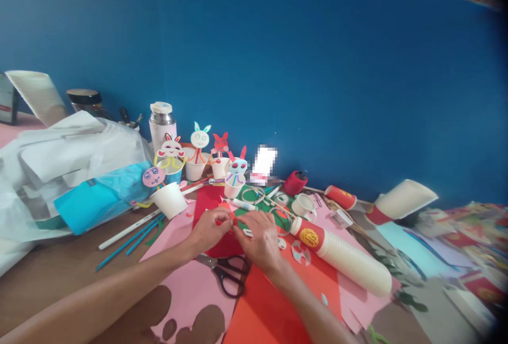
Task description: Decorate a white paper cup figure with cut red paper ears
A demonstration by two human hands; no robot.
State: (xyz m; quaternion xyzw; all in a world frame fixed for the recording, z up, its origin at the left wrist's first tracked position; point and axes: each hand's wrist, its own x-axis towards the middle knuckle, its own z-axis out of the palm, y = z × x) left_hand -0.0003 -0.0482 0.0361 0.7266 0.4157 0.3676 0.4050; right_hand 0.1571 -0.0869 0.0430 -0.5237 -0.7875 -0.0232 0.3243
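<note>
My left hand (211, 229) is closed in a pinch above a dark red sheet (203, 204). My right hand (260, 237) meets it from the other side, its fingers bent and thumb tip close to the left fingertips. A small orange paper piece (225, 208) shows at the fingertips; most of it is hidden. Black-handled scissors (228, 275) lie just below the hands, on pink paper (190, 291) with cut-out holes. A large orange sheet (273, 307) lies under my right forearm. A white glue stick or marker (243, 205) rests just beyond the fingers.
Paper cups with bunny faces (199, 137) stand at the back beside a thermos (162, 121). One cup (169, 200) tilts at left near blue sticks (138, 235). A long cup stack (353, 262) lies at right, with a red tape roll (294, 182) behind. A blue wall (317, 69) bounds the table.
</note>
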